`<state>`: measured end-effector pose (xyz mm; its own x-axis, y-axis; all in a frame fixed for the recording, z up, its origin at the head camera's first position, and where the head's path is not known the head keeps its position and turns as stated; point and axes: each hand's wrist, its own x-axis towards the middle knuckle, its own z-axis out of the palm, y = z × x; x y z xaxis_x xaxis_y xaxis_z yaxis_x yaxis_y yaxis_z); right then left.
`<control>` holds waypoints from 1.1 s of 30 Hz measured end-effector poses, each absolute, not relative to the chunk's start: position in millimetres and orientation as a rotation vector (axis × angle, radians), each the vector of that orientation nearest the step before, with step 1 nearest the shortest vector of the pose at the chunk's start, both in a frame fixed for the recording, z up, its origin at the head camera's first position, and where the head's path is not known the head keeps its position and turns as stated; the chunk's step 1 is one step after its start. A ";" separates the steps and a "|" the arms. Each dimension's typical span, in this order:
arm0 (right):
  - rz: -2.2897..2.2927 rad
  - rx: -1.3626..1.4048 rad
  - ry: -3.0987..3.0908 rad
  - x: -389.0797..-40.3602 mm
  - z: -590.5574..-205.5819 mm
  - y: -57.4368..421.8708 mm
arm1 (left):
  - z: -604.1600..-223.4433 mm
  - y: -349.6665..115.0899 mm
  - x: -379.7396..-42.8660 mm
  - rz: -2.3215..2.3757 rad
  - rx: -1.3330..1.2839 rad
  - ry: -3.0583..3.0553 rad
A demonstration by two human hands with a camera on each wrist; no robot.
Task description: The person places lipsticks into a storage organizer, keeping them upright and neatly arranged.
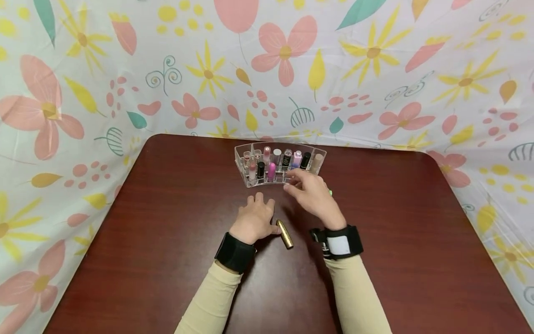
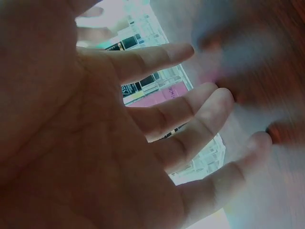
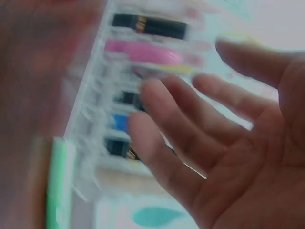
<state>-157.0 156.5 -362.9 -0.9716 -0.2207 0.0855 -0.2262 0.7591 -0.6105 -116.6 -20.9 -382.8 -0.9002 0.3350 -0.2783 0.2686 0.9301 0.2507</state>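
Observation:
My left hand [image 1: 255, 219] is palm down low over the table, fingers spread. Its thumb tip is right at the upper end of a gold lipstick tube [image 1: 285, 234] lying on the wood. At the front right of a clear lipstick organizer [image 1: 249, 182] is my right hand [image 1: 314, 194], fingers loosely bent with nothing between them. In the right wrist view its fingers [image 3: 159, 102] overlap the organizer's rows. A pink lipstick [image 1: 271, 171] and a black lipstick [image 1: 261, 170] stand in the front row.
Several more tubes, one with a silver cap [image 1: 277, 155], fill the organizer's back row. Beside my right hand a small green thing [image 1: 330, 192] peeks out, seen as a green-and-white stick [image 3: 59, 181]. A flowered cloth [image 1: 200, 111] hangs behind the dark red table [image 1: 167, 222].

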 end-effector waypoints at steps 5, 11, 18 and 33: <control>0.969 0.392 -3.030 -132.3 -345.1 176.2 | -380.1 -25.1 -117.1 0.335 0.469 2.734; 0.877 0.416 -3.080 -121.2 -343.5 181.6 | -374.7 -33.6 -118.3 0.423 0.498 2.704; 0.630 0.608 -3.209 -115.5 -361.9 156.5 | -372.8 -36.3 -118.3 0.430 0.499 2.666; 0.773 0.596 -3.192 -128.8 -403.6 144.2 | -360.1 -1.7 -90.5 0.193 0.412 2.702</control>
<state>-128.8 144.2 -403.6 -0.9176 -0.3836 -0.1044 -0.2933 0.8306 -0.4734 -90.5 -1.7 -360.1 -0.8770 0.3125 -0.3649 0.2575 0.9470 0.1921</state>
